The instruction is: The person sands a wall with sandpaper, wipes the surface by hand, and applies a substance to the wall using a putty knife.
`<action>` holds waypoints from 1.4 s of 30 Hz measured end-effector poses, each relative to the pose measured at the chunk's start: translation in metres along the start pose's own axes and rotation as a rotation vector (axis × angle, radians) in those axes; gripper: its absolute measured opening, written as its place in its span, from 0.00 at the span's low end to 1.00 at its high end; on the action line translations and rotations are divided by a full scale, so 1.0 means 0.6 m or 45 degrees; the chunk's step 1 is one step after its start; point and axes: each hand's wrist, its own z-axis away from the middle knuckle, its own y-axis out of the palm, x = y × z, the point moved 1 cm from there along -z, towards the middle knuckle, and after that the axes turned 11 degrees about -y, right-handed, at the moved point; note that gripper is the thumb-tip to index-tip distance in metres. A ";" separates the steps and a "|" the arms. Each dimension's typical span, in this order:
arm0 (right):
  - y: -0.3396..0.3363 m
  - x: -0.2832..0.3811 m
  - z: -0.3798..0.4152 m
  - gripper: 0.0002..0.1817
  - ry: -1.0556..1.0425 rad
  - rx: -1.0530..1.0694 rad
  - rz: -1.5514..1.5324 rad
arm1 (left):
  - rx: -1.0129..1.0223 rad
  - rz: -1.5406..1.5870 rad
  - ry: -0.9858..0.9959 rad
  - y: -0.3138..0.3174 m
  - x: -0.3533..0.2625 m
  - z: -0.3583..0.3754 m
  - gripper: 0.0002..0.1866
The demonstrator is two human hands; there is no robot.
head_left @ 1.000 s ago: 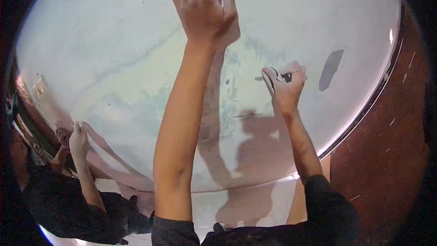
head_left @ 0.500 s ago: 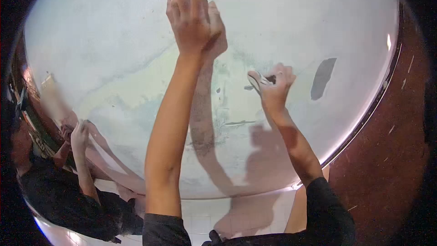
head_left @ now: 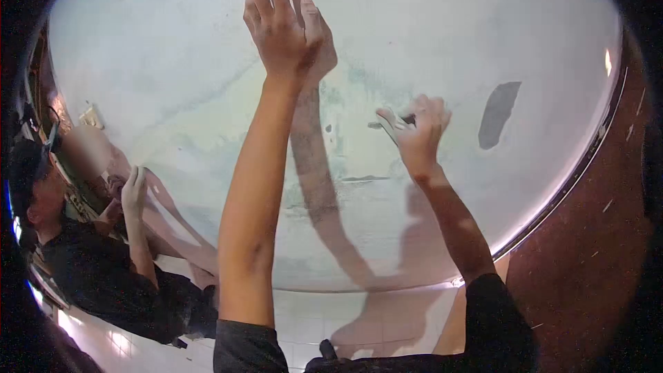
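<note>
My left hand (head_left: 283, 31) rests at the upper middle of a large, pale, curved panel (head_left: 442, 34). Its fingers are bent and a little apart, with nothing seen in them. My right hand (head_left: 423, 131), pale with dust, is lower and to the right on the same panel. Its thumb points left and its fingers curl around something dark that I cannot make out. A pale green patch (head_left: 221, 114) spreads across the panel between and beside my hands. Near my right thumb is a small dark mark (head_left: 373, 125). To the right lies a flat grey piece or patch (head_left: 499, 115).
At the left a co-worker in dark clothes (head_left: 110, 276) leans at the panel, a dusty hand (head_left: 135, 190) against its edge. A small pale block (head_left: 90, 117) sits near that edge. Reddish-brown floor (head_left: 573, 262) lies right, white tiles (head_left: 304, 331) below.
The view has shifted slightly, and the co-worker's head now shows more at the left. My left hand's fingers have spread a little; my right hand stays at nearly the same place.
</note>
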 end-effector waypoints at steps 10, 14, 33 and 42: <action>0.014 -0.006 0.011 0.24 0.014 -0.043 0.024 | 0.033 -0.030 0.019 0.003 0.005 -0.002 0.14; 0.002 0.000 -0.004 0.23 0.037 -0.097 0.045 | 0.014 -0.011 0.007 0.008 0.003 -0.007 0.14; 0.018 -0.004 0.011 0.24 0.199 -0.147 0.063 | -0.029 0.050 0.020 0.006 0.006 -0.001 0.14; 0.015 0.011 -0.006 0.22 0.312 -0.074 0.101 | -0.022 0.059 -0.009 0.004 0.002 -0.006 0.13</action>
